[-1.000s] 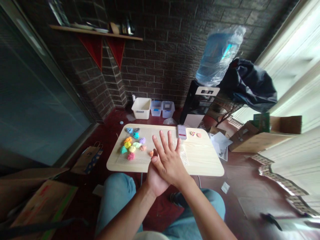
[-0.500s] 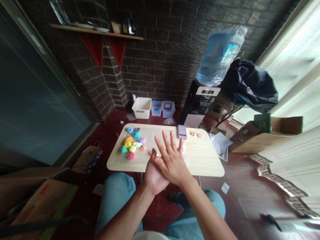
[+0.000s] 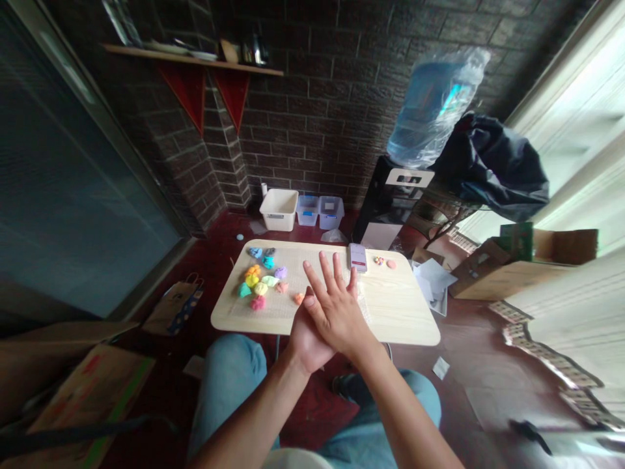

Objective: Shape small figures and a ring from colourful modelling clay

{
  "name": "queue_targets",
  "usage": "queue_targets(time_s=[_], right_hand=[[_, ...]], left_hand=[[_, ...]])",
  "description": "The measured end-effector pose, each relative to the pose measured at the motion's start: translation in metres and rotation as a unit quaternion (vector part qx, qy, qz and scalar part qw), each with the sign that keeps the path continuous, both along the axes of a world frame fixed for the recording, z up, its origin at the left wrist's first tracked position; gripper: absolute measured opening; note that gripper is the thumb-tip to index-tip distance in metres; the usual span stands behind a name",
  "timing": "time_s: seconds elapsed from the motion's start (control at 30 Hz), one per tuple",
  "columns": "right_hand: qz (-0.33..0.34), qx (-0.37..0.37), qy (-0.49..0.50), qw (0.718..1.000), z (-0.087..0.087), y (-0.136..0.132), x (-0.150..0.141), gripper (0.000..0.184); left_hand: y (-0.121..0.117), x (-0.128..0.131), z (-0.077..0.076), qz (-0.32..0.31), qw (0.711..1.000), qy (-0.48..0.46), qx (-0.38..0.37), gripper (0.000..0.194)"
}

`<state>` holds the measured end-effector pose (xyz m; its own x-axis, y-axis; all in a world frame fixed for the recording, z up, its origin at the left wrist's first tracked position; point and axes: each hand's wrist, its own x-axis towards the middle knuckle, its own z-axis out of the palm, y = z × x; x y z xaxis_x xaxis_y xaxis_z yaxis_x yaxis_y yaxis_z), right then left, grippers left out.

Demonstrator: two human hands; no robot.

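Note:
My right hand (image 3: 336,312) lies flat across my left palm, its fingers stretched out and spread. Beneath it my left hand (image 3: 305,345) is turned palm up with the thumb out; its other fingers are mostly covered. Whether anything sits between the palms is hidden. Both hands are held over the near edge of a pale wooden table (image 3: 405,312). Just beyond the left thumb is a small orange lump (image 3: 299,298). Several soft, clay-like lumps in many colours, among them a pink one (image 3: 258,302) and a yellow one (image 3: 251,280), lie on the table's left half.
A phone (image 3: 357,257) lies at the table's far edge, with a small multicoloured ball (image 3: 379,260) and a pinkish round piece (image 3: 391,264) to its right. Behind stand a white bin (image 3: 279,212), clear blue bins (image 3: 331,213) and a water dispenser (image 3: 390,202). Cardboard boxes (image 3: 522,273) are at right.
My right hand has slid slightly over my left palm, and the left hand has shifted a little to the right. The orange lump shows more fully now. The view has moved slightly.

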<state>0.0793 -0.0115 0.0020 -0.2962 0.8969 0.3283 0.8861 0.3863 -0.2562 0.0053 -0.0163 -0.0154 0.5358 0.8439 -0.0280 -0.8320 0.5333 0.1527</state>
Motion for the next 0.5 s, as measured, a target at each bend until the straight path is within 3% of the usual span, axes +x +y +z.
queue_targets(time_s=[0.17,0.33,0.4,0.5], right_hand=[[-0.003,-0.033,0.149,0.988,-0.003,0.006,0.008,0.051],[-0.028,-0.037,0.376,0.925,-0.002,0.011,0.024,0.052],[-0.039,-0.015,0.403,0.914,-0.003,0.009,0.033,0.048],[-0.056,0.021,0.377,0.924,-0.006,0.0,0.041,0.035]], left_hand=[[0.011,-0.001,-0.01,-0.029,0.999,-0.03,-0.026,0.053],[0.016,-0.008,-0.022,-0.034,0.995,0.001,-0.09,0.057],[0.018,-0.011,-0.02,-0.02,0.995,0.004,-0.095,0.057],[0.02,-0.015,-0.013,-0.004,0.996,0.009,-0.086,0.058]])
